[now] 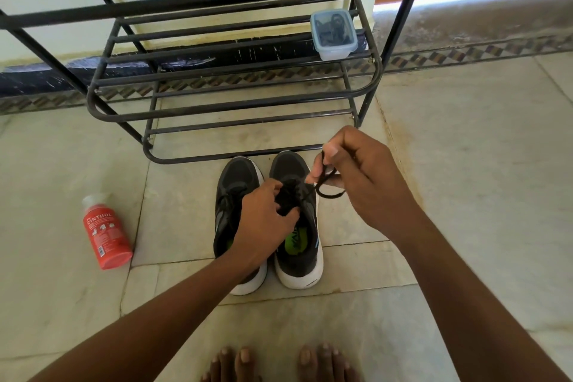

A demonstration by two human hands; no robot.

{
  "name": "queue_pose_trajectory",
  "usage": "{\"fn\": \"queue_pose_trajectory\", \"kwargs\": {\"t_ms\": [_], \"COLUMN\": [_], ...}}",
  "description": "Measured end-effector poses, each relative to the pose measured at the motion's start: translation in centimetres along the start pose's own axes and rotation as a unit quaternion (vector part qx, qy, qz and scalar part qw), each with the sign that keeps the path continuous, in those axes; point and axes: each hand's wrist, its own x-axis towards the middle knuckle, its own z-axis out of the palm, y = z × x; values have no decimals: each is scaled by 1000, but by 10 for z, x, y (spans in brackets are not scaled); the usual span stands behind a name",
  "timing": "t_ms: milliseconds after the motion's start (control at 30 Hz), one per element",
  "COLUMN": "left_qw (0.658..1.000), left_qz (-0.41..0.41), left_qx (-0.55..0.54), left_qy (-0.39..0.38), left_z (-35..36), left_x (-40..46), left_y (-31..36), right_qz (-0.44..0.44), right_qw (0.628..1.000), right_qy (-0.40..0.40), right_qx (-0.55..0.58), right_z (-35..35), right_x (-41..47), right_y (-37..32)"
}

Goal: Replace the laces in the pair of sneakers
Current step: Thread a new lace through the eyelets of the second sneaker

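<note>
Sneakers [269, 223] sat side by side on the tiled floor [465, 195], toes pointing at the base of a black metal shoe rack [235, 102], heels toward the person's bare toes [279, 363]. Dark uppers, white soles, green insoles visible. Black lace [328, 186] on the right-side shoe [297, 220] was pulled up in a loop off the eyelet area. Right hand [356, 177] was raised above and just right of that shoe, thumb and fingers pinching the lace loop. Left hand [266, 217] was down on the same shoe's tongue area, fingers curled, gripping the laced section. Left-side shoe [237, 220] was partly hidden under the left forearm; its lacing looked intact.

Clear plastic container [333, 34] with lid on sat on the rack's lower shelf, right end; dark stuff inside, can't tell what. Red Cinthol bottle [105, 231] lay on its side on the floor, well left of the shoes.
</note>
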Motion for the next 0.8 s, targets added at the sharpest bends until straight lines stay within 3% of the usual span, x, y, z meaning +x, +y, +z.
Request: {"fn": "queue_pose_trajectory", "kwargs": {"t_ms": [133,233,300,433,600,700,800], "left_qw": [996,970,964,962,877,845,857], "left_qz": [86,149,145,62,-128,-159,-154], "left_qx": [-30,-168,-203,-262,-456,-503,-486], "left_qy": [7,-95,-91,-53,-83,-85,-70], "left_z": [-8,-19,-25,-30,-35,-37,-36], "left_x": [6,17,26,41,52,53,53], "left_y": [2,13,24,28,27,26,26], "right_qz": [-45,-15,-6,35,95,123,100], "right_qw": [988,994,994,989,967,948,932], "right_qy": [46,46,49,24,-66,-109,-119], "right_qx": [-140,-95,-100,-139,-226,-272,-327], "right_z": [-1,-8,-12,-16,-16,-16,-14], "right_x": [4,3,1,-7,-24,-32,-34], "right_y": [-1,5,17,61,112,126,130]}}
